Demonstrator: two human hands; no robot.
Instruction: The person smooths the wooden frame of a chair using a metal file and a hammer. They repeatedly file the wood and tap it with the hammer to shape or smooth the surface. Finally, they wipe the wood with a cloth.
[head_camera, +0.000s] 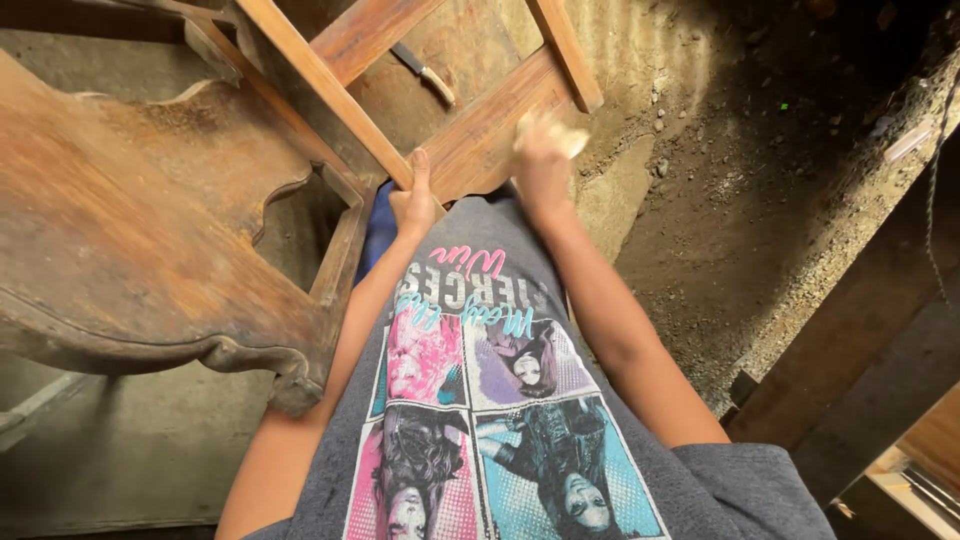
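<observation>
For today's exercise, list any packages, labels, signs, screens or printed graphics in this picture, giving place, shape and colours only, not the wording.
No packages, signs or screens show.
Shirt print: on the person's grey shirt, bottom centre; four rectangular picture panels in pink, purple and turquoise with dark figures.
Lettering on shirt: above the panels, near the left hand; curved script and block letters in pink, turquoise and pale grey.

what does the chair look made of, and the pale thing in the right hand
The chair looks like solid wood: grain lines show, and its brown stain is worn and dusty in patches. The left hand grips one bare, lighter rail. The pale pad under the right hand is blurred; it could be sandpaper or a cloth, I cannot tell which.
</observation>
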